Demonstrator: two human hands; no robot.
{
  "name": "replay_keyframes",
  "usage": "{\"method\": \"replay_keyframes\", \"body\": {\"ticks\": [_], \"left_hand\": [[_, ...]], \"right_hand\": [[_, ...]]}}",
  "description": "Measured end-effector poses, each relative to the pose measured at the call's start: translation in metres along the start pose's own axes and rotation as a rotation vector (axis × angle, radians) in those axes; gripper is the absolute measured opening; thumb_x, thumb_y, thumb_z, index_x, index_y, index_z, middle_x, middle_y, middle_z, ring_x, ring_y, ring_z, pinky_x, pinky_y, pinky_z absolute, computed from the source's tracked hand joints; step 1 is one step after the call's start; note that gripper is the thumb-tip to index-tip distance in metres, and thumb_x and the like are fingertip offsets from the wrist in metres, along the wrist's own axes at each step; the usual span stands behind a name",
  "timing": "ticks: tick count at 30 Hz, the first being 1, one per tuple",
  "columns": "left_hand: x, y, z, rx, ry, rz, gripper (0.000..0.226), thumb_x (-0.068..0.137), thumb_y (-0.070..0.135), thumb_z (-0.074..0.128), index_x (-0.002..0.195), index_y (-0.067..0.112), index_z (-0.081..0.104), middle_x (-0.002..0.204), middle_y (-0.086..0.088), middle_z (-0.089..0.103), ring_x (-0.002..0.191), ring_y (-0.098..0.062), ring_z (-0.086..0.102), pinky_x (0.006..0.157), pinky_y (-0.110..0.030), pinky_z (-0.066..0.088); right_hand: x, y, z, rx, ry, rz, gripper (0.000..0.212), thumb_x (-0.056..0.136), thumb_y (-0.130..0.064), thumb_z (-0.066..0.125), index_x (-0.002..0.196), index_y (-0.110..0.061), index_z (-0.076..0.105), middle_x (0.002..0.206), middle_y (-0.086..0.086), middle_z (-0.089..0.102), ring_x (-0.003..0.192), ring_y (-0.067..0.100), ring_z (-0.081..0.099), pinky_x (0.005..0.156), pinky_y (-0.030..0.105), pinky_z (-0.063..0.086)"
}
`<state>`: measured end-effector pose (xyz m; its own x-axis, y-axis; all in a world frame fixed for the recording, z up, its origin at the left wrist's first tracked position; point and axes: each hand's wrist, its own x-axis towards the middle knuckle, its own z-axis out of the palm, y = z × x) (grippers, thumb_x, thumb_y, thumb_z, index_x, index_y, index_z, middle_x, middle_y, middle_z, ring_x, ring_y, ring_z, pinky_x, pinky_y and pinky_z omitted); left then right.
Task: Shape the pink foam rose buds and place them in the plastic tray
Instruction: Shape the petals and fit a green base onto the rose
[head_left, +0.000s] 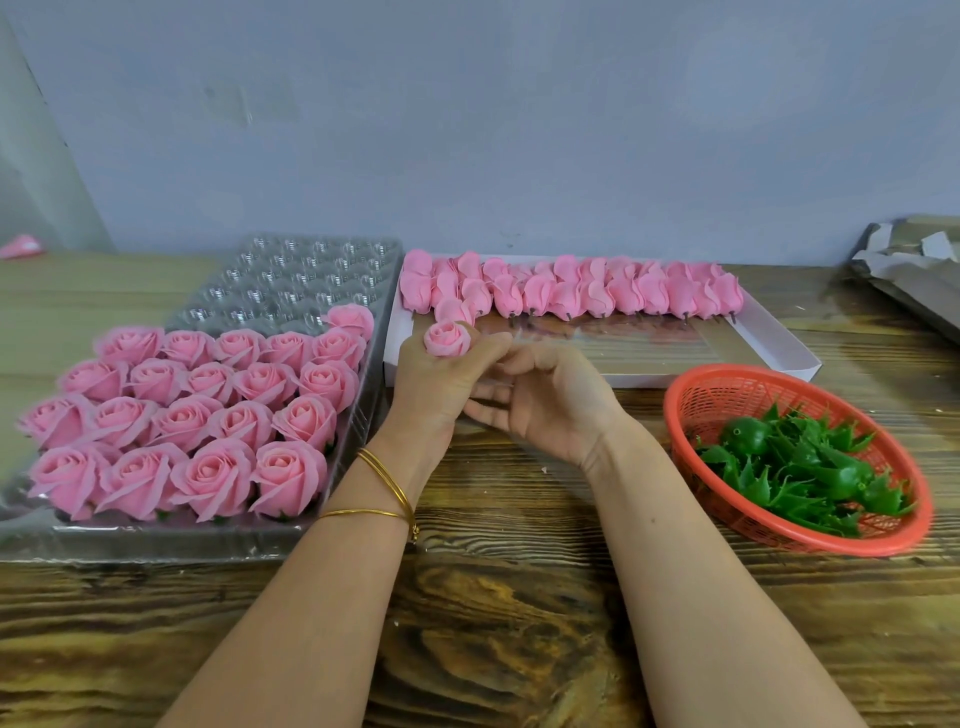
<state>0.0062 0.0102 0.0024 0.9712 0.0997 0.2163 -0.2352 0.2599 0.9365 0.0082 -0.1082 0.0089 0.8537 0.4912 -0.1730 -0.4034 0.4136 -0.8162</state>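
Note:
My left hand (441, 384) holds a small pink foam rose bud (447, 338) upright between its fingertips, above the table's middle. My right hand (545, 400) lies just beside it, fingers loosely curled toward the left hand's fingers and holding nothing that I can see. The clear plastic tray (291, 275) stands at the left, its near rows filled with several opened pink roses (208, 415) and its far cups bare. Several closed pink buds (571, 291) lie in rows at the far side of a flat white box (779, 343).
A red plastic basket (727, 389) with several green calyx pieces (805, 467) sits at the right. Crumpled cardboard (914, 265) lies at the far right. A grey wall runs behind the wooden table. Two gold bangles circle my left wrist.

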Motion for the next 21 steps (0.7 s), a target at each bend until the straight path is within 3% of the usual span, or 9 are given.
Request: {"method": "replay_keyframes", "body": {"ticks": [5,9,13,17,21], "left_hand": [[-0.0024,0.0021,0.0016,0.034,-0.002,-0.039,0.024,0.066,0.016,0.075,0.05,0.022,0.06,0.052,0.009,0.058,0.053,-0.005,0.058,0.05,-0.02,0.047],[-0.0018,0.0001,0.0005,0.074,-0.017,-0.029,0.031,0.079,0.003,0.073,0.058,0.016,0.054,0.056,0.006,0.055,0.06,-0.008,0.056,0.059,-0.023,0.048],[-0.0031,0.0009,0.0017,0.089,-0.026,-0.008,0.014,0.079,-0.003,0.07,0.077,0.001,0.056,0.072,-0.013,0.046,0.072,-0.022,0.047,0.07,-0.036,0.043],[-0.0036,0.001,0.0017,0.09,-0.025,-0.011,0.016,0.078,-0.004,0.071,0.076,0.0,0.056,0.07,-0.014,0.048,0.071,-0.022,0.05,0.07,-0.035,0.046],[-0.0016,-0.0007,0.0007,0.089,-0.043,-0.007,0.025,0.076,-0.004,0.074,0.065,0.009,0.056,0.063,0.001,0.058,0.066,-0.013,0.058,0.065,-0.027,0.051]], "right_hand": [[-0.0007,0.0034,0.001,-0.103,-0.052,-0.027,0.022,0.087,0.0,0.053,0.103,-0.009,0.065,0.109,0.013,0.056,0.099,0.021,0.055,0.092,0.035,0.05],[-0.001,0.0054,-0.0008,-0.073,-0.111,-0.027,0.024,0.077,-0.002,0.06,0.099,-0.008,0.069,0.103,0.009,0.065,0.097,0.02,0.062,0.087,0.031,0.055],[-0.0001,0.0084,-0.0022,-0.029,-0.109,-0.067,0.036,0.086,0.012,0.05,0.084,-0.012,0.077,0.101,0.008,0.071,0.097,0.019,0.068,0.092,0.034,0.055],[0.0014,0.0099,-0.0018,-0.022,-0.093,-0.096,0.032,0.089,0.016,0.043,0.098,-0.003,0.067,0.106,0.013,0.068,0.103,0.024,0.065,0.095,0.035,0.053],[0.0002,0.0094,0.0002,-0.048,-0.084,-0.112,0.033,0.09,0.019,0.04,0.102,-0.002,0.062,0.105,0.012,0.068,0.102,0.023,0.064,0.095,0.036,0.052]]}}
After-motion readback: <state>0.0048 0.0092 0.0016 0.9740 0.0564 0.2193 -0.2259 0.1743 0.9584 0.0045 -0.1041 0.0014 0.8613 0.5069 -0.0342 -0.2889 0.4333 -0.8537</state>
